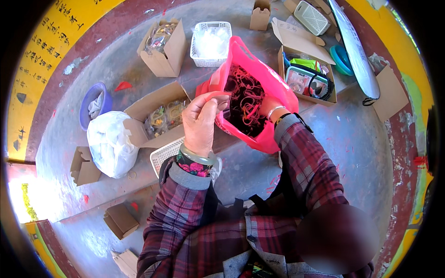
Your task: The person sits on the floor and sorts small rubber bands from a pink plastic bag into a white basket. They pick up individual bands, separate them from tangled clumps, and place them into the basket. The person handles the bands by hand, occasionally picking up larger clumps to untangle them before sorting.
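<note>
A bright pink bag (pixel 282 134) stands open in front of me. Inside it lies a tangled heap of thin red and dark loops (pixel 245 99), too fine to name surely. My left hand (pixel 201 118), a pale bangle at its wrist, is at the bag's left rim with thumb and forefinger pinched together on the pink edge. Over the right rim, my right hand (pixel 270 106) reaches into the bag beside the loops. Its fingers are mostly hidden, so their grip does not show.
Around the bag stand cardboard boxes (pixel 169 60) with packets, a white basket (pixel 204 61) holding clear plastic, and a box (pixel 331 95) of mixed items. To the left are a purple basin (pixel 84 111) and a full white plastic bag (pixel 111 148). A raised floor edge crosses below.
</note>
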Available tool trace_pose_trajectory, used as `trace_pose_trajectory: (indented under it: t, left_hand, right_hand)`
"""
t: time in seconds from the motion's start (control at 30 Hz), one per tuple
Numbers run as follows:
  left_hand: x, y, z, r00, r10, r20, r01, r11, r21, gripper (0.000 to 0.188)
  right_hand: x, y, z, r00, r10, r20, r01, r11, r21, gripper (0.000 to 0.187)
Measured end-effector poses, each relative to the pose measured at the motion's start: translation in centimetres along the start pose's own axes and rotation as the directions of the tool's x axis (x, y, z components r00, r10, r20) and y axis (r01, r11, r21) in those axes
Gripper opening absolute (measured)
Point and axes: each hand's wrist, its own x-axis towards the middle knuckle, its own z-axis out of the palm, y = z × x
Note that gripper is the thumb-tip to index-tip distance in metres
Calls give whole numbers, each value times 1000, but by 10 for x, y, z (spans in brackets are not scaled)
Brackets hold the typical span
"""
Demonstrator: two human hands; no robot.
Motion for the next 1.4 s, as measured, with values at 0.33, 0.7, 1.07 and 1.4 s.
trace_pose_trajectory:
  t: [0.33,0.7,1.07,1.4]
  left_hand:
    - [4,-7,3,999,-2,36,0,999,51,24]
    - [5,-14,10,998,-13,56,14,1000,-16,20]
    - [8,-19,8,999,-38,35,36,997,62,23]
    - [7,-19,4,999,-29,23,27,996,81,23]
  right_hand:
    - [7,-2,-7,967,-253,39,6,172,985,16]
    - [47,58,30,994,-103,-47,113,918,380,23]
    - [4,-23,16,944,-81,320,-322,-14,946,44]
    - [-1,-18,-22,699,-531,-479,713,569,410,37]
